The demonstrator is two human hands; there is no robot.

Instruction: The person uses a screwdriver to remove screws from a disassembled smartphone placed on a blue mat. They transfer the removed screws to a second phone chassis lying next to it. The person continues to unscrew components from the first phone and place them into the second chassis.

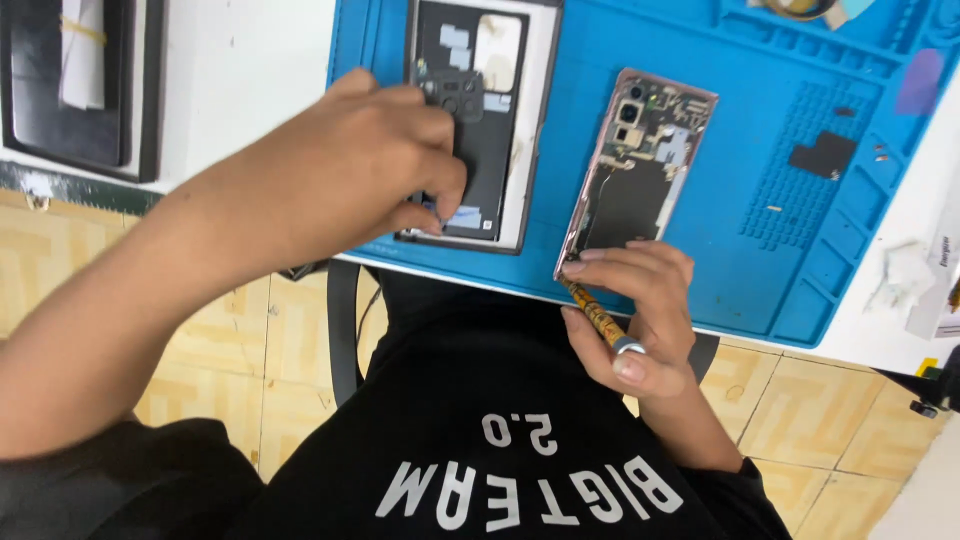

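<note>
Pinched between thumb and fingers of the right hand (640,315) is a thin screwdriver (598,318) with a patterned yellow-orange shaft and a silver cap at its near end; the fingers are curled tight around it, and its tip points up toward the lower left corner of the opened phone (640,160), where the fingertips touch the pinkish frame. That phone lies back-side up and tilted on the blue work mat (760,120), its cover off, so the camera modules, the board and a dark plate inside show. Over to the left, the left hand (350,175) lies on the black back cover (480,110), which rests inner side up on a white tray (535,130) at the mat's left part; the fingers are bent and drawn together with the thumb against the cover's lower part, near a small pale sticker, though what exactly sits between the fingertips cannot be told. A small black part (822,155) lies well apart on the ribbed area of the mat to the right, with a few tiny screws (880,153) near it. The mat sits on a white table (240,70), and a dark flat case (75,85) lies at the table's far left. Below the table edge are the person's black shirt with white lettering and a yellow tiled floor (250,350)
</note>
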